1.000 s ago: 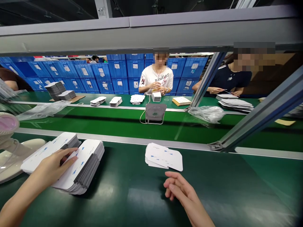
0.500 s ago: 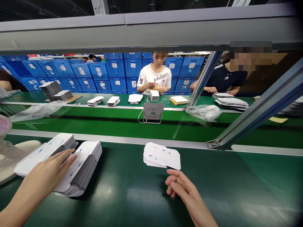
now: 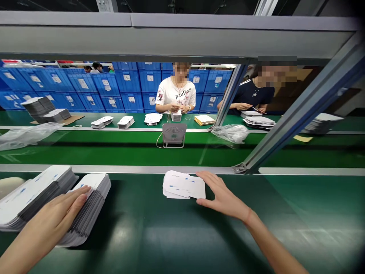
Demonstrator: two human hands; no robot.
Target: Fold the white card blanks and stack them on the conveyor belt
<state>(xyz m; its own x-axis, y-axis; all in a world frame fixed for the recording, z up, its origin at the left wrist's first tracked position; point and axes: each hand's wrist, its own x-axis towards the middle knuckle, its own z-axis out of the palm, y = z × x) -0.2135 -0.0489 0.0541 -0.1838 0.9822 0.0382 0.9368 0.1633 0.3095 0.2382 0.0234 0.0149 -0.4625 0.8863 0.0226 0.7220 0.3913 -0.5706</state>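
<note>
Two tall stacks of white cards with blue marks stand at the left of the green table. My left hand (image 3: 64, 213) lies flat, fingers extended, on top of the nearer stack (image 3: 92, 207); the other stack (image 3: 37, 194) is just to its left. A small, loosely fanned pile of white cards (image 3: 179, 185) lies near the middle, by the table's far edge. At the right edge of that pile is my right hand (image 3: 224, 196), thumb and fingers spread around the pile's corner, gripping nothing.
A small grey fan (image 3: 174, 135) stands on the green strip beyond. A slanted metal post (image 3: 285, 121) rises at the right. Across sit a person in white (image 3: 176, 93) and a person in dark clothing (image 3: 253, 95), among card piles. Clear plastic (image 3: 232, 133) lies between.
My right hand has moved forward to the fanned pile, and its fingers have spread wider. My left hand stays on the nearer stack. The camera view has shifted to the right.
</note>
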